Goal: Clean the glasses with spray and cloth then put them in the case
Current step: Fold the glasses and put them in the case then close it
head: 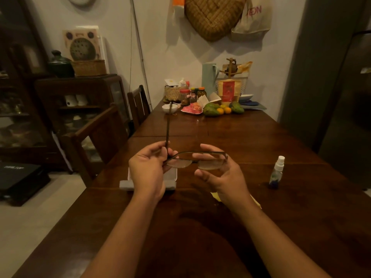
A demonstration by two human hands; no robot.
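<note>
Both hands are holding the eyeglasses (pixel 195 160) in the air above the wooden counter (pixel 251 141). The left hand (pixel 147 170) is pinching the unfolded temple arm, which is pointing away from the person, near its hinge. The right hand (pixel 218 171) is cupping the right lens loosely, fingers curled over the frame's top edge. Directly beneath the left hand, a light-coloured glasses case (pixel 170 182) is lying open on the counter. A yellow cloth (pixel 215 196) is peeking out under the right wrist. A small spray bottle (pixel 277 171) is standing upright, well apart to the right.
</note>
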